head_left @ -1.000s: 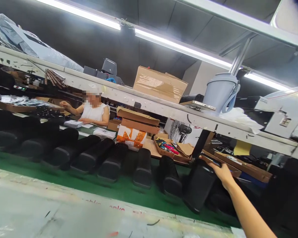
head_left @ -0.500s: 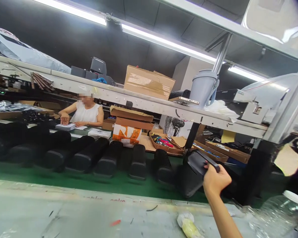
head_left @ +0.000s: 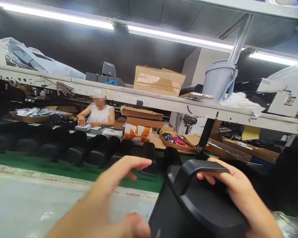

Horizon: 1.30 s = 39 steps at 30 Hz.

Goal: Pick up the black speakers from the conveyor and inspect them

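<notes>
one black speaker lifted off the line, the rest still waiting on the belt

the right hand (head_left: 240,195), at the lower right of the frame, is clamped on the black speaker (head_left: 196,208): its fingers curl over and through the carry handle at the top end, and the body of the unit is tilted toward the camera, filling the bottom centre-right. the left hand (head_left: 109,198), at the lower centre, is open with fingers spread and slightly blurred; its thumb sits just beside the left flank of the speaker, but whether it actually touches the casing cannot be told.

as a judgement from how things lie: the pick-up of this one unit looks done, since it is held up close and clear of the green conveyor belt (head_left: 64,167). what follows with it is not shown. a long row of black speakers (head_left: 94,153) lies on that belt across the middle left of the frame, untouched and well apart from both hands, so most of the batch looks yet to be handled.

in the middle distance a seated person (head_left: 98,114) works with papers at the far side. above, a shelf (head_left: 151,99) carries a cardboard box (head_left: 159,80) and a grey bucket (head_left: 220,79). the pale tabletop (head_left: 27,205) spreads over the lower left.
</notes>
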Tool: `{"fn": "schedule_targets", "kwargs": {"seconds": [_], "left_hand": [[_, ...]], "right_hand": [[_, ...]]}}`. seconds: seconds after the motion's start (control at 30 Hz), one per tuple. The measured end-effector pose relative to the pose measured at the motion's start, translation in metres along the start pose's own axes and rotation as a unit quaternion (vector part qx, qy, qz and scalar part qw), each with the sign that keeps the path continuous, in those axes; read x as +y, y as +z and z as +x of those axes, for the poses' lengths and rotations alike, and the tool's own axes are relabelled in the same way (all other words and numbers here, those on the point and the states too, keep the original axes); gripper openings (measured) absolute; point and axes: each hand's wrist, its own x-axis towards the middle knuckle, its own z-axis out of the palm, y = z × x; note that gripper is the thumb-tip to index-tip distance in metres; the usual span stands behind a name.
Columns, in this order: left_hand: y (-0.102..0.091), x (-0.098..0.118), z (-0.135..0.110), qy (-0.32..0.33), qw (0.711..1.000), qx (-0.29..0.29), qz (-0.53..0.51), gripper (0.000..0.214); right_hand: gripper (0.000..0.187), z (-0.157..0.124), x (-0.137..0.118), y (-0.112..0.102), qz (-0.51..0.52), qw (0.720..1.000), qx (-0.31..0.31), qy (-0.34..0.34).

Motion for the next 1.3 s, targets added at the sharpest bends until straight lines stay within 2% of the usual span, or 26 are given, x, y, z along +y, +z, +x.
{"fn": "schedule_targets", "kwargs": {"seconds": [0.07, 0.1, 0.2, 0.27, 0.4, 0.57, 0.73, 0.87, 0.97, 1.03, 1.17, 1.23, 1.3], "left_hand": [[0.019, 0.009, 0.015, -0.029, 0.994, -0.11, -0.002, 0.092], [0.029, 0.01, 0.022, -0.02, 0.99, -0.136, -0.015, 0.091], [0.049, -0.002, 0.039, 0.001, 0.991, -0.124, -0.052, 0.086], [0.051, -0.019, 0.047, -0.013, 0.986, -0.123, -0.109, 0.082], [0.041, -0.047, 0.06, -0.017, 0.957, -0.145, -0.252, 0.067], [0.037, -0.054, 0.064, -0.033, 0.955, -0.128, -0.264, 0.067], [0.033, -0.057, 0.064, -0.019, 0.961, -0.121, -0.246, 0.062], [0.031, -0.052, 0.061, 0.001, 0.968, -0.113, -0.225, 0.059], [0.03, -0.043, 0.059, -0.014, 0.976, -0.081, -0.203, 0.063], [0.025, -0.038, 0.058, -0.03, 0.979, -0.068, -0.188, 0.064], [-0.002, -0.038, 0.06, -0.062, 0.986, -0.093, -0.125, 0.061], [-0.018, -0.043, 0.061, -0.056, 0.987, -0.118, -0.097, 0.062], [-0.028, -0.047, 0.063, -0.03, 0.991, -0.114, -0.07, 0.062]], "right_hand": [[0.029, -0.008, 0.01, 0.022, 0.032, 0.998, -0.046, 0.025], [0.029, -0.01, 0.015, 0.033, 0.047, 0.996, -0.061, 0.046], [0.029, -0.012, 0.03, 0.056, 0.08, 0.991, -0.063, 0.09], [0.03, -0.011, 0.038, 0.063, 0.118, 0.985, -0.077, 0.104], [0.051, -0.004, 0.054, 0.07, 0.219, 0.958, -0.132, 0.127], [0.07, 0.0, 0.068, 0.088, 0.209, 0.956, -0.064, 0.195], [0.087, -0.003, 0.07, 0.104, 0.222, 0.968, 0.006, 0.121], [0.08, -0.006, 0.068, 0.108, 0.223, 0.971, 0.03, 0.085], [0.071, -0.01, 0.062, 0.109, 0.229, 0.969, 0.042, 0.078], [0.072, -0.014, 0.06, 0.112, 0.23, 0.97, 0.035, 0.076], [0.089, -0.018, 0.065, 0.124, 0.167, 0.983, -0.007, 0.075], [0.085, -0.02, 0.07, 0.132, 0.134, 0.988, -0.031, 0.07], [0.079, -0.024, 0.072, 0.14, 0.13, 0.989, -0.042, 0.062]]}}
